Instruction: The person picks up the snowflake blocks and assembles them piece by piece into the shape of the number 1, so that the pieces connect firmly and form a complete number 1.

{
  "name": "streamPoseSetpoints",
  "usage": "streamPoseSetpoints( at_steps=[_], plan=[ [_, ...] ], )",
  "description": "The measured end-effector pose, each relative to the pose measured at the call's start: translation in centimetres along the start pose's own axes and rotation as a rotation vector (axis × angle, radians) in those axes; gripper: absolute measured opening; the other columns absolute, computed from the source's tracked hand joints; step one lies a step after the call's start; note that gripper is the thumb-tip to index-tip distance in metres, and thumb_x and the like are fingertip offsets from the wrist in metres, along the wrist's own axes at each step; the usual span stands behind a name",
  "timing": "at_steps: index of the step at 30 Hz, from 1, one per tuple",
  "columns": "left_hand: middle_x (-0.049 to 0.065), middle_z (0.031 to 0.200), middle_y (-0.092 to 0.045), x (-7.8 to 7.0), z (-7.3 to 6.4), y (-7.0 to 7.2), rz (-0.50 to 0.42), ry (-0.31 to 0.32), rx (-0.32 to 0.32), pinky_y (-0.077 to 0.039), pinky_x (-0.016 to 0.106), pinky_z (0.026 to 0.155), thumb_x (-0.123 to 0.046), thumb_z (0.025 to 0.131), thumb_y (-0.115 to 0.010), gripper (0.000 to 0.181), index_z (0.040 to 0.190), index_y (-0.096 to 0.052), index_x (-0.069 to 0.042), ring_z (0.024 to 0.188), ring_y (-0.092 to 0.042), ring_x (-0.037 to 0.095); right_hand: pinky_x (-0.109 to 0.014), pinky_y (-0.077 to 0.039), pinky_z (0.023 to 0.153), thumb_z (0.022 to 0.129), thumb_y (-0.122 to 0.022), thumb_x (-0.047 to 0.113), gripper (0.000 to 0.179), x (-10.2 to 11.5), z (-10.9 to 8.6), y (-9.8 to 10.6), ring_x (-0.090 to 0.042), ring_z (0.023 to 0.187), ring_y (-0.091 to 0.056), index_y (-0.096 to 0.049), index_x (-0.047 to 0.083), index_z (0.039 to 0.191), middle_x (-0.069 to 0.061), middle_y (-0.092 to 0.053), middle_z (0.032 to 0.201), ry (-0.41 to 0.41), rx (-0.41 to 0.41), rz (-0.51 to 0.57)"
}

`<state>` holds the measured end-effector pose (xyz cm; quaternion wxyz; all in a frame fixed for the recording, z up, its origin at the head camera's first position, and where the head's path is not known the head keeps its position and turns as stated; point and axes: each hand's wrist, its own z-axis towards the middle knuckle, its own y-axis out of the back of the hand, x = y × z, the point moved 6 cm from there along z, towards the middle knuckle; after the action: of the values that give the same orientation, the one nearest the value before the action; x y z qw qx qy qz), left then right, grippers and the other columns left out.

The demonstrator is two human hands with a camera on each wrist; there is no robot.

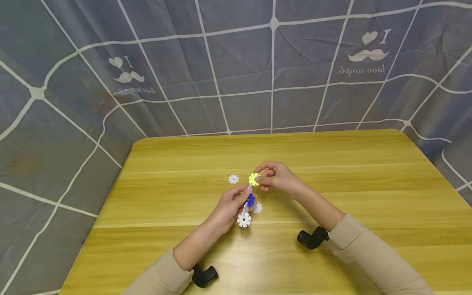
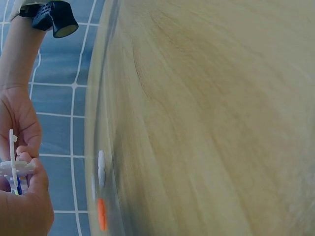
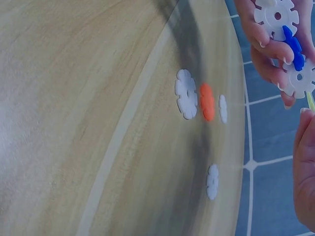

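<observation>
My left hand point(image 1: 229, 205) grips a joined chain of notched plastic discs in the middle of the table. The chain has a blue disc point(image 1: 250, 200) between white ones, with a white disc point(image 1: 243, 220) at its near end. Between thumb and fingers, my right hand point(image 1: 280, 178) pinches a yellow notched disc point(image 1: 253, 179) at the chain's far end. In the right wrist view the yellow disc's edge point(image 3: 310, 100) meets a white disc point(image 3: 298, 77) of the chain; how deep it sits in the slot I cannot tell.
On the wooden table point(image 1: 177, 196) a loose white disc point(image 1: 233, 179) lies beyond the left hand, another point(image 1: 258, 207) beside the chain. An orange disc point(image 3: 207, 102) lies among white ones in the right wrist view. A grey grid-patterned cloth point(image 1: 243, 73) hangs behind.
</observation>
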<state>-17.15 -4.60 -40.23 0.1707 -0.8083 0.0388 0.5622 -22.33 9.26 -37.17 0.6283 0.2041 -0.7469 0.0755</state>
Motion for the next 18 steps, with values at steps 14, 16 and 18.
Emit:
streamPoseSetpoints(
  at_steps=[14, 16, 18],
  plan=[
    [0.015, 0.101, -0.064, 0.02, 0.04, -0.11, -0.011, -0.013, 0.002, -0.054, 0.023, 0.074, -0.012, 0.098, -0.047, 0.039, 0.13, -0.044, 0.009, 0.079, -0.063, 0.01, -0.023, -0.052, 0.058, 0.087, -0.06, 0.0, 0.026, 0.11, 0.0, -0.06, -0.012, 0.058, -0.057, -0.053, -0.01, 0.11, -0.012, -0.061, 0.073, -0.007, 0.049, -0.004],
    [0.014, 0.1, -0.064, 0.01, 0.01, -0.14, -0.014, -0.011, 0.002, -0.054, 0.021, 0.072, -0.012, 0.098, -0.048, 0.038, 0.13, -0.045, 0.01, 0.078, -0.062, 0.01, -0.021, -0.051, 0.057, 0.087, -0.06, -0.001, 0.025, 0.15, 0.01, -0.12, -0.011, 0.057, -0.056, -0.053, -0.01, 0.109, -0.01, -0.061, 0.072, -0.004, 0.061, 0.004],
    [0.011, 0.096, -0.065, 0.03, -0.04, -0.2, -0.011, -0.008, 0.004, -0.053, 0.019, 0.069, -0.012, 0.098, -0.048, 0.037, 0.128, -0.046, 0.011, 0.075, -0.061, 0.009, -0.021, -0.05, 0.056, 0.088, -0.059, -0.002, 0.024, 0.26, 0.0, -0.2, -0.011, 0.057, -0.055, -0.053, -0.011, 0.109, -0.008, -0.06, 0.07, 0.005, 0.079, 0.005]
  ],
)
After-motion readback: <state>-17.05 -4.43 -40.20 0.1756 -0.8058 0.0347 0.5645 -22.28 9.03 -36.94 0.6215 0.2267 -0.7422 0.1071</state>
